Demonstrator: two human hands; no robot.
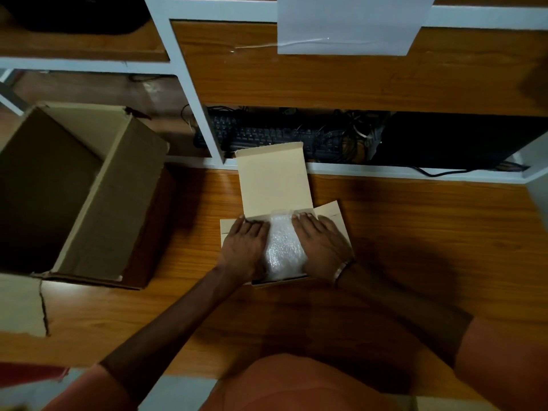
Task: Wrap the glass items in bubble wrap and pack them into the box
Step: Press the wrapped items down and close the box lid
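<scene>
Packing a bubble-wrapped bundle (pixel 283 244) into a small cardboard box (pixel 274 180).
We are pressing flat, straight-fingered hands, left (pixel 243 247) and right (pixel 321 243), on its crinkly sides, gripping nothing.

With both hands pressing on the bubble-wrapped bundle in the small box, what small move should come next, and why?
Probably lift both hands off and fold the lid down. The bubble-wrapped bundle already sits inside the small box, with the left hand and right hand flat on either side of it, and the lid stands open behind.
</scene>
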